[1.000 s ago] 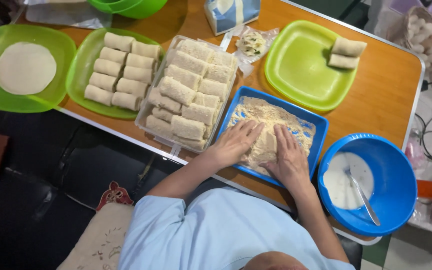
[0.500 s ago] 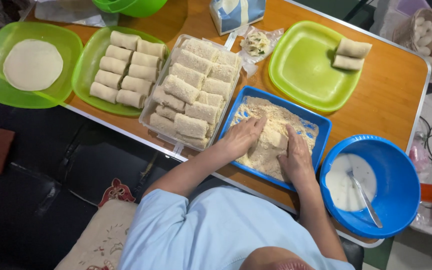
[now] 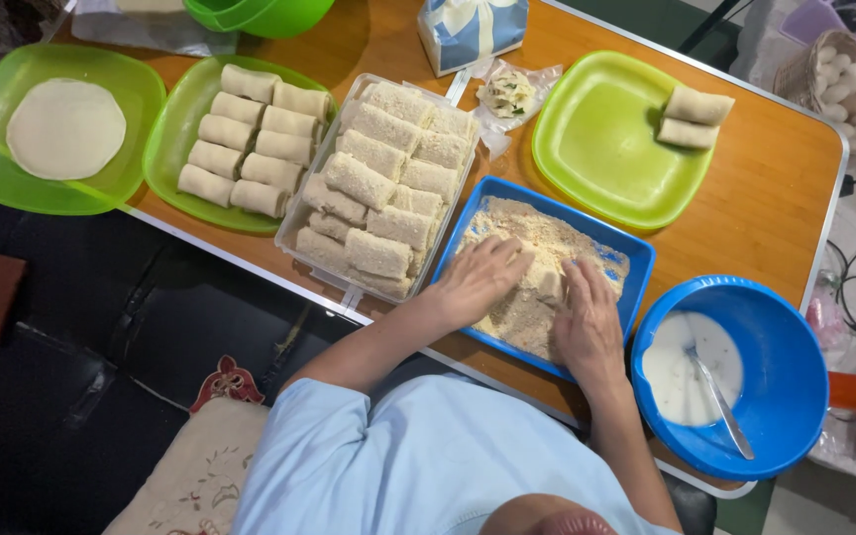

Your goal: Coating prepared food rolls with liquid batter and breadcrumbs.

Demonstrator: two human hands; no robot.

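Both my hands are inside a blue rectangular tray [image 3: 636,260] filled with pale breadcrumbs. My left hand [image 3: 482,280] and my right hand [image 3: 587,322] press on either side of a crumb-covered roll [image 3: 545,282] lying in the crumbs between them. Left of the tray stands a clear plastic container [image 3: 301,213] packed with several breaded rolls. Right of it sits a blue round bowl [image 3: 780,332] with white batter and a metal spoon [image 3: 720,398].
A green plate [image 3: 172,149] holds several plain rolls. Another green plate [image 3: 131,99] at far left carries a round wrapper, and a third green plate [image 3: 596,149] has two rolls. A small bag of filling [image 3: 507,94] and a blue packet [image 3: 473,30] lie farther back. Table edge runs diagonally near me.
My hands have closed in around the roll in the crumbs, fingers shifting slightly over it. The view has drifted a little; nothing else on the table moved.
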